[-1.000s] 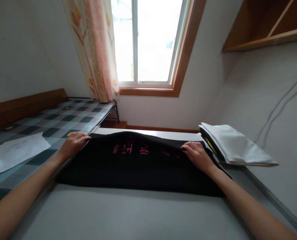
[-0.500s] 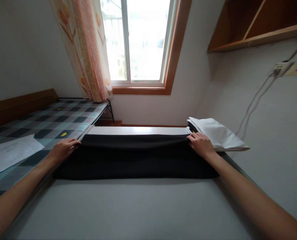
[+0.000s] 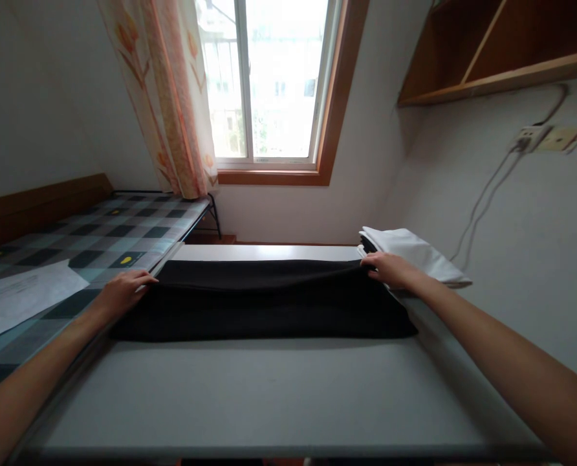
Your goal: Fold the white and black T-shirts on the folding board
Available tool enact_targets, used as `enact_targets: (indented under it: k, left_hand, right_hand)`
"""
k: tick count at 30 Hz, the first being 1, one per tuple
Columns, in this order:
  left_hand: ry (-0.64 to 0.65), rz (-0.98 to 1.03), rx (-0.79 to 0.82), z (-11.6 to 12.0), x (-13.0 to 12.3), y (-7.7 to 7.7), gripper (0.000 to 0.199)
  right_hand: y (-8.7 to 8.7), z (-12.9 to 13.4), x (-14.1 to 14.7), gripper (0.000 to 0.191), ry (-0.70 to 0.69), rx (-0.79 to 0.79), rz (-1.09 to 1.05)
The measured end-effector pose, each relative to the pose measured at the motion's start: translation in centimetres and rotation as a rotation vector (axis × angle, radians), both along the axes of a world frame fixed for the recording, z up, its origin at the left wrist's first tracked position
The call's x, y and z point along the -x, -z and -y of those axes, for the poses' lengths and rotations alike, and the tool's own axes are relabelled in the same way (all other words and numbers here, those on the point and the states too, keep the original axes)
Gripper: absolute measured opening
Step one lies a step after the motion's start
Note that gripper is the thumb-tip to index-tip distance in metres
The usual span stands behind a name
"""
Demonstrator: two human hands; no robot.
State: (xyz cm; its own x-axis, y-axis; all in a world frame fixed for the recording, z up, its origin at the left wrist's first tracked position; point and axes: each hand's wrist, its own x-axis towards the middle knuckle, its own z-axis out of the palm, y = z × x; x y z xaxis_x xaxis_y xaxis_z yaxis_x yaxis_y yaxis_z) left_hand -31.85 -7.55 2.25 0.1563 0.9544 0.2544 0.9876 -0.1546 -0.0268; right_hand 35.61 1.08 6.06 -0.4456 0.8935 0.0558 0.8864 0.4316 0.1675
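Note:
A black cloth (image 3: 269,310), folded into a long band, lies across the white table (image 3: 269,395). My left hand (image 3: 126,294) pinches its left end near the far fold. At the other end my right hand (image 3: 388,266) is closed on the far right corner, palm down. A soft crease runs along the cloth between both hands. Just beyond my right hand lies a folded white cloth (image 3: 414,252), with some dark fabric showing at its left edge. What kind of garment the black cloth is, I cannot tell.
Left of the table stands a bed with a checked mattress (image 3: 147,226), and a sheet of paper (image 3: 31,291) lies on it. A curtain (image 3: 172,97) hangs beside the window (image 3: 283,84). On the right wall are a wooden shelf (image 3: 487,84) and a socket with a cable (image 3: 528,139).
The near edge of the black cloth has shifted slightly away from me. My right wrist has turned more sideways. The view has tilted down, and the table's near edge now shows.

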Motion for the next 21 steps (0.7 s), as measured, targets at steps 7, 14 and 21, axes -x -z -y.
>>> enact_targets:
  k: [7, 14, 21]
  left_hand:
    - [0.031, -0.019, 0.021, 1.3, -0.1, 2.1, 0.032]
    - [-0.053, -0.016, -0.052, 2.0, -0.2, 1.3, 0.033]
    - [0.0, -0.117, -0.017, 2.5, -0.5, 1.5, 0.031]
  right_hand:
    - [2.8, 3.5, 0.7, 0.02, -0.126, -0.132, 0.226]
    - [2.4, 4.1, 0.9, 0.021, -0.092, -0.231, 0.233]
    - [2.9, 4.6, 1.4, 0.021, -0.019, -0.117, 0.209]
